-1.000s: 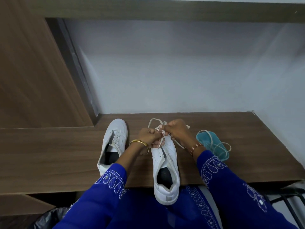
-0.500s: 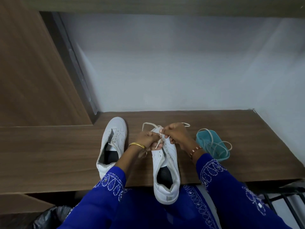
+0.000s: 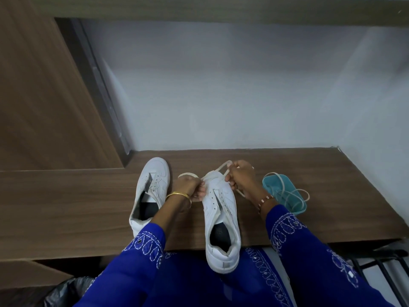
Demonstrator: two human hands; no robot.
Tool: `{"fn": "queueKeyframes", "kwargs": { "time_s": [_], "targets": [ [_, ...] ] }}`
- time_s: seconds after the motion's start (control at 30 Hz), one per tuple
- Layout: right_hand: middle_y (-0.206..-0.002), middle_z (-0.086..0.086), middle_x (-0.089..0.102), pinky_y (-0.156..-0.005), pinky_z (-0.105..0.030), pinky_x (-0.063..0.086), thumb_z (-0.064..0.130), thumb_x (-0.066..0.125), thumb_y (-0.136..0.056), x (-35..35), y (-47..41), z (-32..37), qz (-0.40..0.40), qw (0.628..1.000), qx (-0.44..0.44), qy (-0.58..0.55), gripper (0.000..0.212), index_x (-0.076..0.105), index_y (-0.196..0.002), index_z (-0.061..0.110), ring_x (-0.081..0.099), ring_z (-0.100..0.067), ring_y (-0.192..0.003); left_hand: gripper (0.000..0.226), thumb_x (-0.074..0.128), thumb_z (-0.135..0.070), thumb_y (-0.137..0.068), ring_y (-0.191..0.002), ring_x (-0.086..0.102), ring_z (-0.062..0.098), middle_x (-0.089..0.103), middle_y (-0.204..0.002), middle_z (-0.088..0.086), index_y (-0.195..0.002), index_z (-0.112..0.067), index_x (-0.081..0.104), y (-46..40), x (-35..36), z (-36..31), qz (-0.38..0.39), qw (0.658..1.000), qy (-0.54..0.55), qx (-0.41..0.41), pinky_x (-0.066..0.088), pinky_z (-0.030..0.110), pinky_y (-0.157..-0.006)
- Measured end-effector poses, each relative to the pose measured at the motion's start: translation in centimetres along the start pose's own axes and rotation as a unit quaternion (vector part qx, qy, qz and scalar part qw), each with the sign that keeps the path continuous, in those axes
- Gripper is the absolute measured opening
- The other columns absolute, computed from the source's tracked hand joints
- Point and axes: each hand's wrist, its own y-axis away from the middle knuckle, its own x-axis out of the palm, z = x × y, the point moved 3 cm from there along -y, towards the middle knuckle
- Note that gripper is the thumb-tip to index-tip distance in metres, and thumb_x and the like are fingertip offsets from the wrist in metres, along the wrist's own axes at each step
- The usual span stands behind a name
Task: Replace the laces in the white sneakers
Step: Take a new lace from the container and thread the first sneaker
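Reading for writing: I find no brand or label legible on either sneaker.
Container: a teal tray (image 3: pixel 294 203) sits on the right of the wooden shelf (image 3: pixel 66 207), holding a loose lace (image 3: pixel 287 187) that spills over its rim.
Task shoe: the near sneaker (image 3: pixel 221 209) lies centre, heel overhanging the shelf edge, toe pointing far.
Left hand (image 3: pixel 188 185): I see it pinching the white lace (image 3: pixel 223 168) at the toe-end eyelets.
Right hand (image 3: pixel 240 177): curled around the same lace's other side.
Other shoe: the second sneaker (image 3: pixel 150 191) lies left, unlaced, partly behind my left forearm.
Near-left corner: a black bag (image 3: pixel 66 291).
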Motion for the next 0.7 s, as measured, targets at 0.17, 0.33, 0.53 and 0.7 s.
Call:
{"fn": "queueKeyframes", "kwargs": {
  "time_s": [0.17,0.33,0.53,0.7],
  "targets": [
    [-0.066,-0.014,0.06,-0.037,-0.019,0.044,0.006,0.041,-0.097,-1.6,0.1,-1.3,0.001,0.999,0.043,-0.03,0.015,0.047,-0.083,0.005,0.046,-0.013,-0.041,0.035,0.041,-0.018,-0.095,-0.052,0.049,0.019,0.053,-0.062,0.009,-0.066,-0.006,0.054,-0.2,-1.1,2.2,-0.024,0.995,-0.087,-0.046,0.043,0.027,-0.053],
    [-0.066,-0.016,0.062,-0.041,-0.021,0.049,-0.001,0.048,-0.088,-1.8,0.2,-3.1,0.026,0.996,0.08,-0.035,0.008,0.05,-0.081,0.002,0.052,-0.012,-0.038,0.037,0.036,-0.007,-0.094,-0.04,0.041,0.009,0.046,-0.055,0.003,-0.06,-0.01,0.049,0.1,0.8,2.6,0.018,0.996,-0.085,-0.001,0.035,0.015,-0.038],
    [-0.071,-0.012,0.063,-0.049,-0.021,0.054,0.002,0.05,-0.091,-1.5,0.3,-4.1,0.056,0.992,0.089,-0.071,0.013,0.06,-0.084,0.003,0.056,-0.013,-0.05,0.035,0.048,-0.006,-0.09,-0.034,0.042,0.012,0.051,-0.049,0.004,-0.055,-0.009,0.054,-0.3,3.4,3.2,-0.01,0.987,-0.135,0.08,0.037,0.02,-0.04],
    [-0.072,-0.012,0.062,-0.051,-0.02,0.055,-0.005,0.051,-0.089,-1.3,0.1,-5.4,0.031,0.995,0.075,-0.054,0.017,0.058,-0.077,0.006,0.057,-0.011,-0.052,0.024,0.05,-0.016,-0.089,-0.082,0.062,0.028,0.069,-0.082,0.015,-0.081,-0.003,0.07,-0.6,4.2,3.3,-0.059,0.907,-0.389,0.152,0.042,0.026,-0.069]
  ]
}}
